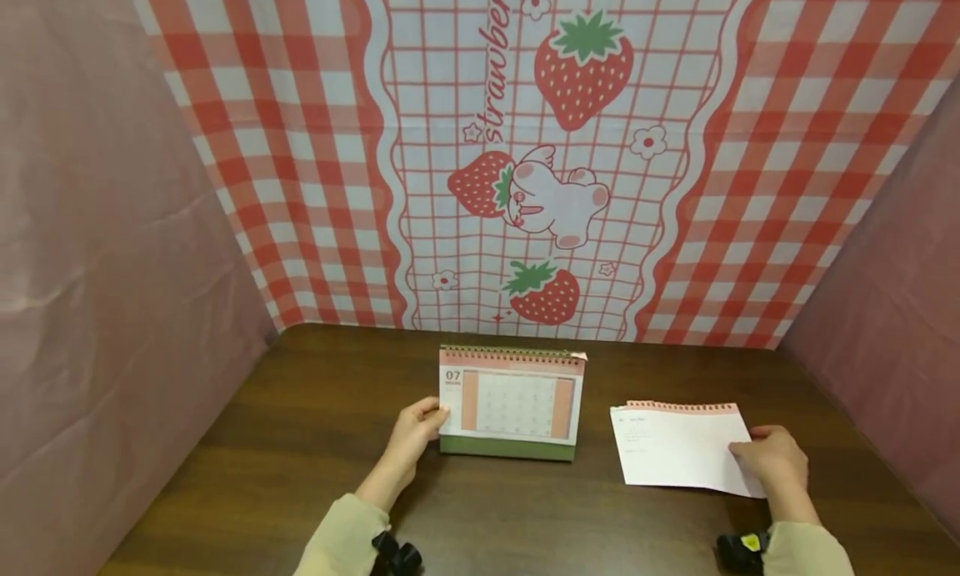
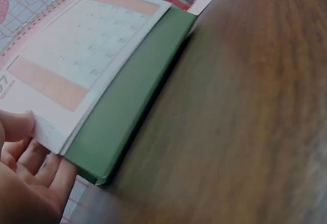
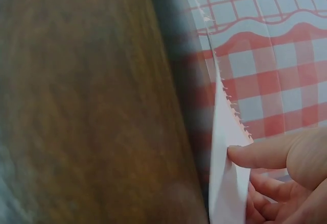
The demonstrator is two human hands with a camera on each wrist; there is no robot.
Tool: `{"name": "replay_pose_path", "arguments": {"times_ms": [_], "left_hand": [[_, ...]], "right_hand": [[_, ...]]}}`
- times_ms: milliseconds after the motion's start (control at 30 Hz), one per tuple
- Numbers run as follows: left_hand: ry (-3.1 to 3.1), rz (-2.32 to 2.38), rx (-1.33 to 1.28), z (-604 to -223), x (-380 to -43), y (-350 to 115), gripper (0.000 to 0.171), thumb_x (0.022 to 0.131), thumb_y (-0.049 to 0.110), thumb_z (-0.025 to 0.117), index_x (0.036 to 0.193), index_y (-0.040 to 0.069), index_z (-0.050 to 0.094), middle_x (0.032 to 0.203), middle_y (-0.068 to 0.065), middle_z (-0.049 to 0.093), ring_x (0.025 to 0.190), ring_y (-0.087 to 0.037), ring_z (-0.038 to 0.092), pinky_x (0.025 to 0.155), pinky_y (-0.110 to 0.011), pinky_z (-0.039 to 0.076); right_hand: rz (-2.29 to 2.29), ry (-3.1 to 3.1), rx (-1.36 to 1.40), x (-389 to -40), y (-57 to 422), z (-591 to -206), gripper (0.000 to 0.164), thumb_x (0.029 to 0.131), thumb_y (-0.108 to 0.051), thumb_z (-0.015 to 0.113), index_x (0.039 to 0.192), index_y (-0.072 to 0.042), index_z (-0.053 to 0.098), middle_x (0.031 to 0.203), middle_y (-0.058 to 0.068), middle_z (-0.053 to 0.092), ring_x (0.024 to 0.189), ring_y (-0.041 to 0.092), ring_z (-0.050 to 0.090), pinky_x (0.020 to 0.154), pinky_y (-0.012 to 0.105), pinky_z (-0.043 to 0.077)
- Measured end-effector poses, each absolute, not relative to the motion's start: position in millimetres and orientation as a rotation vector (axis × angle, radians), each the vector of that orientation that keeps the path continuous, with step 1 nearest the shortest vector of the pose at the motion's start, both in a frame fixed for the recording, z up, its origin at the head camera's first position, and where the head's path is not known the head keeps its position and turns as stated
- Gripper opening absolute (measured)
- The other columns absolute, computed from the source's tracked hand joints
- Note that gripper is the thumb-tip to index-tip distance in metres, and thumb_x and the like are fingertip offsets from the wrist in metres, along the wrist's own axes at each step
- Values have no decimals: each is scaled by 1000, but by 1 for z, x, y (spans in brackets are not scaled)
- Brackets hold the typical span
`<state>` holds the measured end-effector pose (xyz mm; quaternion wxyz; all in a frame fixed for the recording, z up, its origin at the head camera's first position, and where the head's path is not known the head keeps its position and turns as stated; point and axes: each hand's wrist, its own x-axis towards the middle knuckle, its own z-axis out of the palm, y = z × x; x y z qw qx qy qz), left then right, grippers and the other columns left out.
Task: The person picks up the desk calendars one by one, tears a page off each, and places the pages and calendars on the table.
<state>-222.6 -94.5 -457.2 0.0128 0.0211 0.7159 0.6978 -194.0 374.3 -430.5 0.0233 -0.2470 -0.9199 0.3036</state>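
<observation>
A desk calendar [image 1: 517,405] with a spiral top, a page marked 07 and a green base stands upright on the table. My left hand [image 1: 412,434] pinches its left edge, thumb on the front page and fingers behind, as the left wrist view shows on the calendar [image 2: 66,55]. To the right, my right hand [image 1: 776,461] holds a torn-off calendar page [image 1: 682,447] by its right side. That page is mostly white, with a ragged, perforated pinkish top edge. In the right wrist view the thumb presses on the front of the page [image 3: 227,183], with fingers behind it.
The brown wooden table [image 1: 300,476] reaches back to a red-and-white checked strawberry cloth [image 1: 315,184]. Pink cloth walls [image 1: 112,267] rise on both sides. A small torn scrap [image 1: 578,356] sticks up at the calendar's top right corner.
</observation>
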Motion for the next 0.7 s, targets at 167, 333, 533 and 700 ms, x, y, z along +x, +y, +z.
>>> {"name": "replay_pose_path", "arguments": {"times_ms": [167, 333, 533, 700], "left_hand": [[2186, 2144, 148, -457, -220, -99, 28, 91, 11, 51, 108, -11, 53, 88, -5, 60, 79, -9, 54, 74, -29, 47], [2150, 2135, 220, -457, -222, -100, 27, 91, 11, 50, 107, -11, 52, 89, -5, 58, 81, -9, 54, 77, -29, 47], [2153, 2119, 207, -456, -223, -100, 29, 91, 12, 50, 110, -10, 52, 91, -5, 59, 83, -9, 54, 79, -29, 45], [2112, 2126, 194, -455, -220, -100, 31, 90, 12, 52, 112, -10, 52, 90, -1, 59, 83, -9, 53, 78, -28, 44]], "right_hand": [[943, -2864, -775, -194, 374, -432, 53, 79, -23, 62, 117, 10, 45, 118, 37, 41, 105, 54, 36, 86, 55, 35], [947, -2852, -768, -194, 375, -429, 52, 78, -23, 62, 115, 9, 47, 119, 37, 42, 104, 55, 37, 84, 54, 36], [958, -2829, -749, -195, 376, -428, 51, 79, -24, 62, 115, 9, 47, 119, 37, 42, 104, 54, 36, 86, 55, 35], [958, -2795, -753, -193, 377, -428, 46, 84, -26, 56, 112, 9, 49, 117, 36, 44, 102, 53, 40, 81, 53, 36]]}}
